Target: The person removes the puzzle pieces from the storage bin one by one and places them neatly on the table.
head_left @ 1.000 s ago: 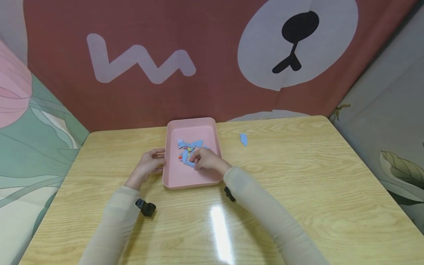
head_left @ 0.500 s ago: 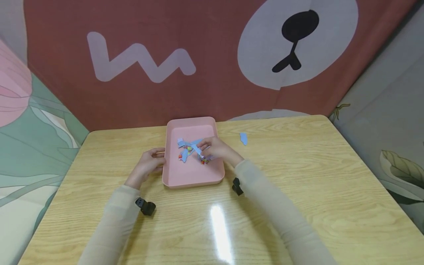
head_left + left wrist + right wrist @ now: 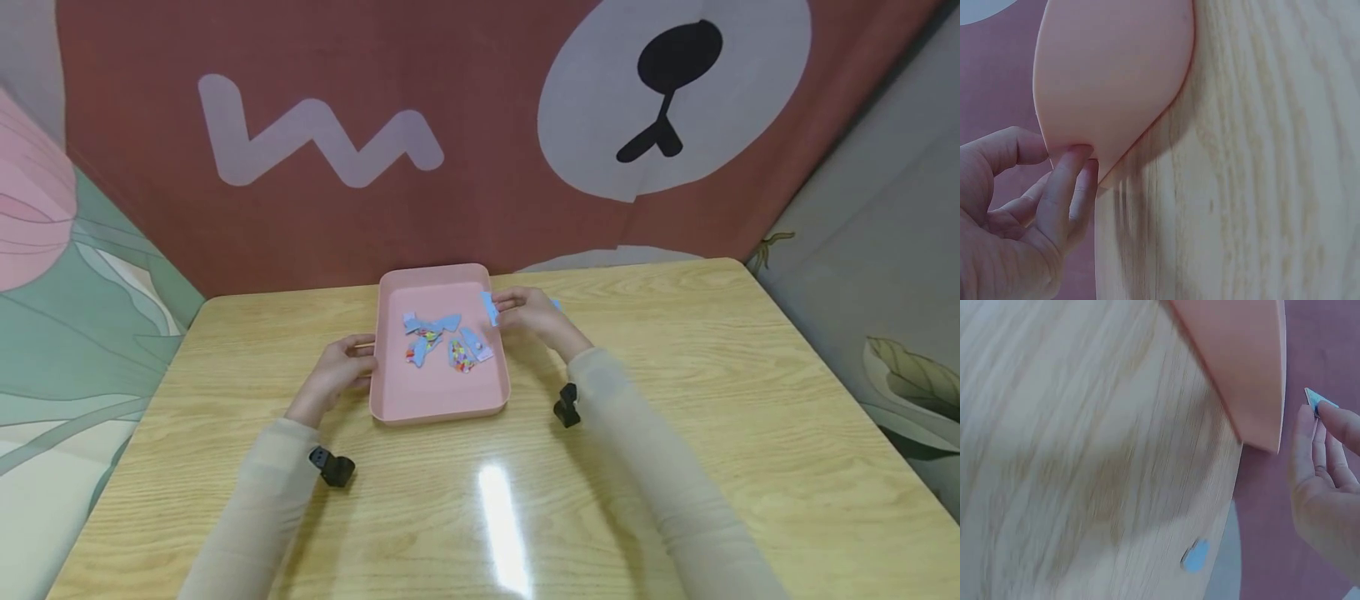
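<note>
Your right hand (image 3: 536,317) has just left the inside of the tray (image 3: 438,400) with a blue piece (image 3: 489,308). Half a second ago that hand is over the heap of pieces (image 3: 429,333); now it is at the tray's 2 o'clock side, and the blue piece lines up with the rim in the head view. Your right wrist view shows it pinched between thumb and index finger, tilted and raised off the surface. You can't tell from these views whether it hangs over the tray or just outside.

With your hand gone from there, a patterned piece (image 3: 461,355) and a blue strip (image 3: 474,340) show plainly, lying together toward 3 o'clock inside the tray. The heap sits near the middle, its blue backs and bright printed faces overlapping.

Your left hand (image 3: 333,375) hasn't shifted. It sits at 9 o'clock, its fingers extended and touching the outside of the wall, none seen reaching over the rim.

Between 2 and 3 o'clock, past the tray, a loose scrap (image 3: 1195,555) lies on the table (image 3: 675,400), mostly hidden behind your right hand in the head view.

For the work in hand, this looks like mid-carry: the blue piece seems parted from the others, and the tray appears steady under your left fingertips.
</note>
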`<state>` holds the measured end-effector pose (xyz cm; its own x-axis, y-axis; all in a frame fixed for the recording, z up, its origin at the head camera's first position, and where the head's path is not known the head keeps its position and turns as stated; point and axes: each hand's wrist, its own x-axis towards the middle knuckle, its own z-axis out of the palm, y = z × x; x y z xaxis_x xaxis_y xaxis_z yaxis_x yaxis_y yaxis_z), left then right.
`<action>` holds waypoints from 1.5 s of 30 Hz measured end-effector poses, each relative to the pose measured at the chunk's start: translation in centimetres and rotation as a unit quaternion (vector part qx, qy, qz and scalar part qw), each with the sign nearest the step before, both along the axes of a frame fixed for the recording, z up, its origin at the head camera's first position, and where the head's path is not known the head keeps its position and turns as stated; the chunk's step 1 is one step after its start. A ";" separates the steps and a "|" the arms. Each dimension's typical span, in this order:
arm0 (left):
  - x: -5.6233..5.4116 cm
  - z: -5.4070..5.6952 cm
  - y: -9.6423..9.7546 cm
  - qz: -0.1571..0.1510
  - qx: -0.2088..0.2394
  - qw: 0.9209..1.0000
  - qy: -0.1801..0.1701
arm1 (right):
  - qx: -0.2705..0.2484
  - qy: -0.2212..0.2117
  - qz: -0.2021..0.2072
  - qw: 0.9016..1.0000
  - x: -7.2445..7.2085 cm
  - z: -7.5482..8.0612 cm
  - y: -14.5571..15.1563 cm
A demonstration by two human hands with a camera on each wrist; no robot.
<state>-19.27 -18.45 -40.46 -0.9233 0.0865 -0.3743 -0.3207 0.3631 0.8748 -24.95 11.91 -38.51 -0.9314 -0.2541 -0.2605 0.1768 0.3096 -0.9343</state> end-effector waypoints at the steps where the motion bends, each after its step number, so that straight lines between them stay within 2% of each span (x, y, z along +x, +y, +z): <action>1: 0.0 0.0 0.0 0.000 0.000 1.000 -0.001 | -0.006 -0.001 -0.007 1.000 -0.1 0.0 0.3; 10: 0.0 0.2 0.1 0.001 -0.005 1.000 -0.002 | -0.037 -0.028 -0.072 0.996 -1.1 -0.9 3.9; 17: 0.0 0.3 0.2 0.003 0.003 1.000 0.001 | -0.047 -0.046 -0.106 0.992 -1.2 -1.4 6.3; 30: 0.0 0.1 0.1 0.008 0.004 1.000 -0.001 | -0.032 -0.053 -0.144 0.988 -1.3 -2.1 8.9; 45: -0.1 -0.1 0.1 0.013 -0.012 1.000 -0.018 | 0.018 -0.058 -0.149 0.987 -1.1 -2.7 10.8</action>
